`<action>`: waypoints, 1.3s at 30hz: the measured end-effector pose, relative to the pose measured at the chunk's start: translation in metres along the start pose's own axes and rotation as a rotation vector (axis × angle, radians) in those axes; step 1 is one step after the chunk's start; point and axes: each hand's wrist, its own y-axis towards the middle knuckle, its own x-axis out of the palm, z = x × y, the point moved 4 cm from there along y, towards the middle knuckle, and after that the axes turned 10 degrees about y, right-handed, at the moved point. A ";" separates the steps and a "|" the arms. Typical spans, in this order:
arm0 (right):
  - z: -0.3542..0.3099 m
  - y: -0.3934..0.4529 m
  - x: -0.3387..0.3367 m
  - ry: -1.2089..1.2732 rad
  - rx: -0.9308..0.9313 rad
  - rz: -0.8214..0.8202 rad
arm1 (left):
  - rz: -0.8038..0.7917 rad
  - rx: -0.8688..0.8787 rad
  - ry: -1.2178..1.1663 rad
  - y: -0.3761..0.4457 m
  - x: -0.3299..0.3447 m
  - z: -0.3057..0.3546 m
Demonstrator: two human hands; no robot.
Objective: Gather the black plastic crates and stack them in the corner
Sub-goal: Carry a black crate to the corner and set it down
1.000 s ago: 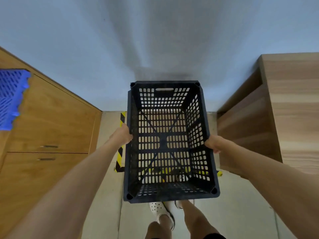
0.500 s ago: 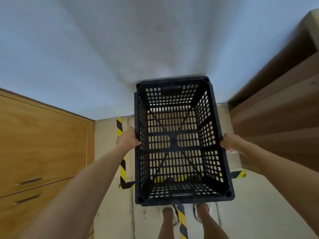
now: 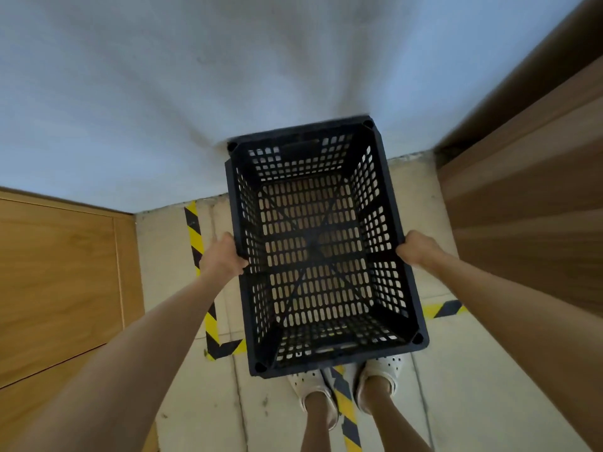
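**Crate carried over the taped floor by the wall**

Black perforated plastic crate (image 3: 321, 252), rectangular and empty, sits in the middle of the frame, held clear of the floor with its open top facing the camera. Its long axis runs from the person's feet toward the white wall (image 3: 163, 93) in the upper half of the frame, the far short end close to that wall. The left hand (image 3: 223, 256) is clenched on the rim of the left long side and the right hand (image 3: 417, 249) grips the rim of the right long side, both about midway along, so neither hand is nearer and the crate lies squarely between them.

Through the slotted base shows the pale tiled floor (image 3: 434, 370), marked with yellow-and-black striped tape (image 3: 195, 236). Light wooden cabinet doors (image 3: 62, 282) fill the lower left; a darker wooden panel (image 3: 528, 207) rises at right. White perforated shoes (image 3: 310, 383) stand just below the crate's near end.

Setting it down likely means lowering it straight, long axis kept toward the wall.
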 end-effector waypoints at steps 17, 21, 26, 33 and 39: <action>0.007 0.054 0.030 0.017 0.056 -0.136 | -0.322 -0.157 -0.358 0.051 0.057 0.025; 0.002 0.053 0.030 0.011 0.085 -0.232 | -0.441 -0.172 -0.521 0.049 0.056 0.035; -0.029 0.039 0.018 -0.060 -0.034 -0.241 | -0.289 0.066 -0.274 0.048 0.022 0.057; -0.098 -0.009 -0.023 -0.170 -0.348 -0.223 | 0.008 0.344 -0.024 0.014 -0.049 0.101; -0.150 -0.086 -0.093 -0.331 -0.533 -0.164 | 0.250 0.516 0.150 -0.057 -0.134 0.116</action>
